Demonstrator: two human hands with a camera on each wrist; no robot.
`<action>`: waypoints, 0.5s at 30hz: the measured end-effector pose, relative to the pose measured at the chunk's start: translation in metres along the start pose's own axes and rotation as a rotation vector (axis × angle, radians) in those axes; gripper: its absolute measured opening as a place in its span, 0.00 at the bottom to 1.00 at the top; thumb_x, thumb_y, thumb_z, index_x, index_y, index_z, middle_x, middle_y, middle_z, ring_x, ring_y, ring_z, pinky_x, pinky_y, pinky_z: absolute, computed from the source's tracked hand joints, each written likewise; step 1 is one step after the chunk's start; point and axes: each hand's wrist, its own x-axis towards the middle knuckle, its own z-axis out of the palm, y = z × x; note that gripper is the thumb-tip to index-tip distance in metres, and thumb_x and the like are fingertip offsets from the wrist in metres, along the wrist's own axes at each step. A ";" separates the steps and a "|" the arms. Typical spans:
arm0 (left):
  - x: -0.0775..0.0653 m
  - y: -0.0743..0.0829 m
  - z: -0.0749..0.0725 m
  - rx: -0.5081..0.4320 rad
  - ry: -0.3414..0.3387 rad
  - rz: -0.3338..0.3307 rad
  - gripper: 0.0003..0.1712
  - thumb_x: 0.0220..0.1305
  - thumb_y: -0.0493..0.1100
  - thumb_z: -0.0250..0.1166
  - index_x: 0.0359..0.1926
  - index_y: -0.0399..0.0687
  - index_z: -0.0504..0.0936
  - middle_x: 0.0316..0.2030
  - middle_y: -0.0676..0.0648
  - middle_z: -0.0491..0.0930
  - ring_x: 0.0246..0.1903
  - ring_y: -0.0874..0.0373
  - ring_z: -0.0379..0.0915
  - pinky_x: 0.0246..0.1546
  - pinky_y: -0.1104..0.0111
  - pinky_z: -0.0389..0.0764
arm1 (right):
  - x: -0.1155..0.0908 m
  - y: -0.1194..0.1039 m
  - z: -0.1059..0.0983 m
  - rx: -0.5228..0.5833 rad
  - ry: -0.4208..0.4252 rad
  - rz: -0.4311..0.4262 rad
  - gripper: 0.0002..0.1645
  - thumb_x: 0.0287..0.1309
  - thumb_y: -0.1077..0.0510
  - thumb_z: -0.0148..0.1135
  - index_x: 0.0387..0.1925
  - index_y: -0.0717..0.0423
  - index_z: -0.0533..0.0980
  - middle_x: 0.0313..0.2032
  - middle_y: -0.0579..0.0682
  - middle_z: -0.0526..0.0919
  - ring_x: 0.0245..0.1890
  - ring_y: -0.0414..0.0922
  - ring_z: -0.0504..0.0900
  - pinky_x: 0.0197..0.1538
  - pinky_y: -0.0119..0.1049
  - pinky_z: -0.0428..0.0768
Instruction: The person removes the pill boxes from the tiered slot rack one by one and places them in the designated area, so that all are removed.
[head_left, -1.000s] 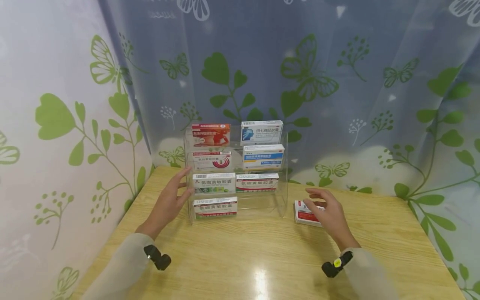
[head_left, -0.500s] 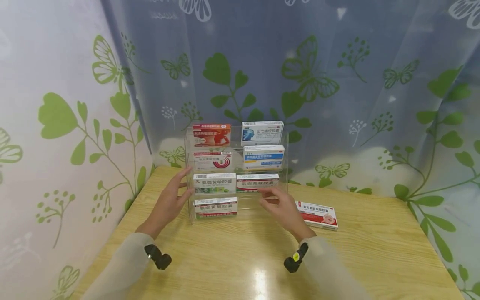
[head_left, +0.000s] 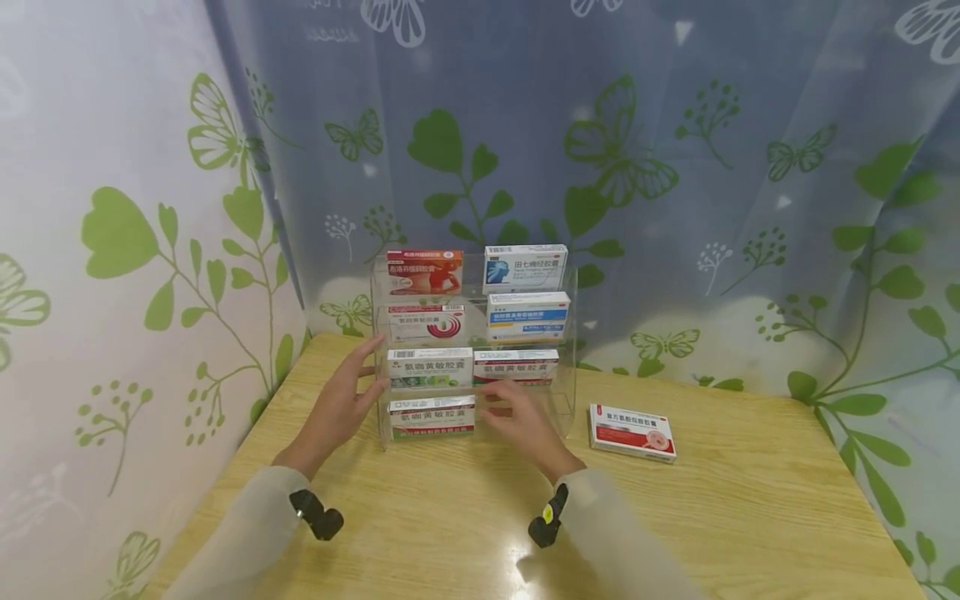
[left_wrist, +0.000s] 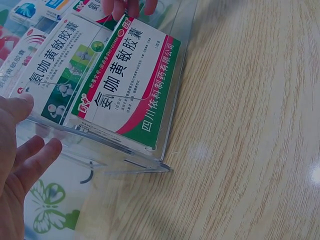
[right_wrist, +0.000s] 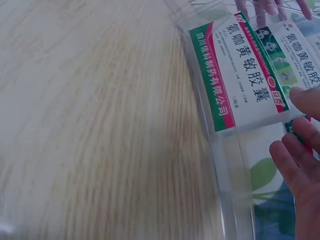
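A clear tiered rack (head_left: 572,350) holds several medicine boxes. In its bottom tier, at the left, sits a white box with a red and green band (head_left: 432,418). My left hand (head_left: 341,408) rests at the rack's left side, thumb by the front edge and fingers along the outside. My right hand (head_left: 525,421) is in front of the lower tiers, its fingertips close to that box's right end; in the right wrist view its thumb (right_wrist: 304,100) is right at the box's corner, the other fingers spread apart from it. Above it stands a white box with green pictures (head_left: 430,368).
A white and red medicine box (head_left: 633,433) lies flat on the wooden table (head_left: 750,500), right of the rack. Upper tiers bear a red-orange box (head_left: 425,273), a blue-striped box (head_left: 528,317) and others. A patterned curtain (head_left: 675,250) hangs behind.
My right hand has left the white and red box on the table and moved left, across the rack's front, to the bottom-tier box. My left hand has stayed at the rack's side.
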 end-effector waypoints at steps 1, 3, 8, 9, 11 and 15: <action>0.000 0.000 0.000 -0.001 0.001 0.000 0.44 0.82 0.37 0.63 0.88 0.61 0.53 0.86 0.40 0.55 0.68 0.32 0.78 0.56 0.43 0.91 | 0.000 -0.001 0.002 -0.002 -0.008 0.006 0.19 0.71 0.65 0.71 0.61 0.59 0.85 0.60 0.57 0.85 0.62 0.57 0.85 0.63 0.46 0.90; 0.000 0.000 0.000 0.001 0.002 0.001 0.44 0.82 0.37 0.63 0.88 0.61 0.53 0.86 0.40 0.55 0.67 0.32 0.78 0.56 0.43 0.91 | 0.001 -0.001 0.005 -0.015 -0.025 0.019 0.20 0.73 0.62 0.71 0.63 0.57 0.85 0.62 0.56 0.84 0.61 0.56 0.86 0.62 0.45 0.91; -0.001 0.001 0.000 -0.001 0.002 0.004 0.44 0.82 0.38 0.63 0.88 0.61 0.53 0.86 0.39 0.55 0.67 0.31 0.79 0.56 0.43 0.91 | 0.002 -0.003 0.013 -0.056 -0.050 0.013 0.18 0.73 0.60 0.71 0.61 0.55 0.86 0.59 0.55 0.82 0.54 0.55 0.89 0.57 0.43 0.92; -0.001 0.001 0.000 -0.002 0.001 0.005 0.44 0.82 0.38 0.64 0.88 0.61 0.53 0.86 0.39 0.55 0.67 0.31 0.79 0.56 0.43 0.91 | 0.002 -0.003 0.014 -0.055 -0.055 0.013 0.16 0.73 0.60 0.71 0.60 0.55 0.86 0.57 0.54 0.81 0.54 0.55 0.89 0.57 0.42 0.92; -0.001 0.001 0.000 -0.003 0.001 0.006 0.44 0.82 0.37 0.64 0.88 0.60 0.54 0.86 0.39 0.55 0.67 0.31 0.79 0.56 0.43 0.91 | 0.002 -0.004 0.016 -0.058 -0.062 0.015 0.15 0.73 0.61 0.71 0.58 0.55 0.87 0.55 0.53 0.80 0.54 0.54 0.88 0.58 0.41 0.92; 0.000 0.001 0.000 -0.004 0.001 0.003 0.44 0.82 0.38 0.63 0.88 0.61 0.54 0.86 0.39 0.55 0.67 0.31 0.78 0.56 0.43 0.91 | 0.002 -0.006 0.019 -0.068 -0.059 -0.002 0.14 0.72 0.64 0.71 0.56 0.56 0.86 0.55 0.53 0.83 0.56 0.53 0.87 0.60 0.43 0.91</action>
